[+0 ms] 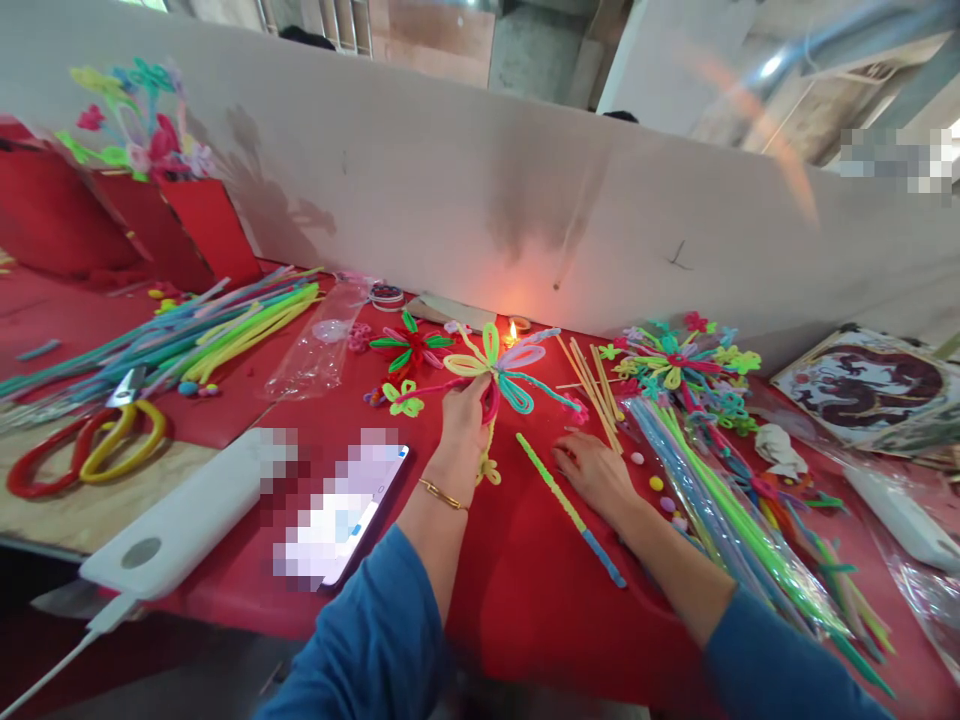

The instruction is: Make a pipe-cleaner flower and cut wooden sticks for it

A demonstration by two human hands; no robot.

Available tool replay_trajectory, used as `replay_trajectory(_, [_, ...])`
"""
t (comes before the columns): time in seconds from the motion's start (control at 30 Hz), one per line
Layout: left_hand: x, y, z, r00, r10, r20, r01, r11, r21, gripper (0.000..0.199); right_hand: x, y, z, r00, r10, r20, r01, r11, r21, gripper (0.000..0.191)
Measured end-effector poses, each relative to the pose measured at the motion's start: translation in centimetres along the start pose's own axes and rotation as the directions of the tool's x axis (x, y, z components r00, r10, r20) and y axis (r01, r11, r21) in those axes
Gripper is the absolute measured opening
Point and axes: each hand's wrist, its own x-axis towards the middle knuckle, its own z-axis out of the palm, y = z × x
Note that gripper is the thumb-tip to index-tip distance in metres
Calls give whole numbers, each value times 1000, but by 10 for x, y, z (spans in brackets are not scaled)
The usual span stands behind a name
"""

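Near the middle of the red table, my left hand (466, 415) is closed around the centre of a pipe-cleaner flower (517, 392). Its looped petals are yellow, pink, lilac and teal, and small flowers tip some of its thin stems. To the right, my right hand (596, 472) rests low over the red cloth, fingers loosely bent and apart, with nothing visible in them. Just left of those fingers lies a fuzzy stick (570, 508) coloured green, yellow and blue. Thin wooden sticks (589, 385) lie beyond the right hand.
A small flame (513, 333) burns behind the flower, by the pale partition (420, 190). Scissors (124, 430), a white power bank (180, 525) and a phone (352, 515) are on the left. Bundled pipe cleaners (750, 520) and a finished bouquet (679, 365) lie right.
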Motion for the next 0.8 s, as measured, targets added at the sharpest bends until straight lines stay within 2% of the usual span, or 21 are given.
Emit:
replay_trajectory(0.07, [0, -2, 0, 1000, -29, 12, 29, 1000, 5, 14, 2, -11, 0, 996, 8, 90, -6, 1000, -31, 29])
replay_trajectory(0.17, [-2, -2, 1, 996, -70, 49, 69, 997, 26, 15, 6, -24, 1, 981, 61, 185, -38, 991, -125, 22])
replay_trajectory(0.27, [-5, 1, 2, 992, -102, 77, 98, 994, 49, 16, 6, -26, 2, 976, 66, 208, -39, 991, -131, 19])
replay_trajectory(0.33, [-7, 3, 3, 988, -120, 92, 115, 992, 59, 17, -1, -21, 4, 983, 19, 185, -10, 999, -53, 22])
replay_trajectory(0.43, [-9, 4, 3, 987, -125, 104, 119, 991, 57, 18, -18, -8, 6, 994, -39, 98, 17, 976, 216, 24])
replay_trajectory(0.57, [-8, 1, 2, 982, -141, 125, 131, 988, 87, 16, -34, 5, -3, 991, 61, -123, 17, 835, 549, 18])
replay_trajectory(0.63, [-9, -1, 2, 979, -156, 134, 139, 982, 128, 15, -31, 4, -11, 962, 109, -251, 65, 798, 599, 19])
replay_trajectory(0.7, [-12, -3, 3, 972, -178, 152, 150, 972, 182, 14, -20, 1, -17, 926, 120, -358, 117, 809, 575, 18])
replay_trajectory(0.8, [-17, -5, 5, 959, -204, 196, 153, 957, 247, 14, -3, -4, -19, 895, 108, -434, 154, 837, 526, 18])
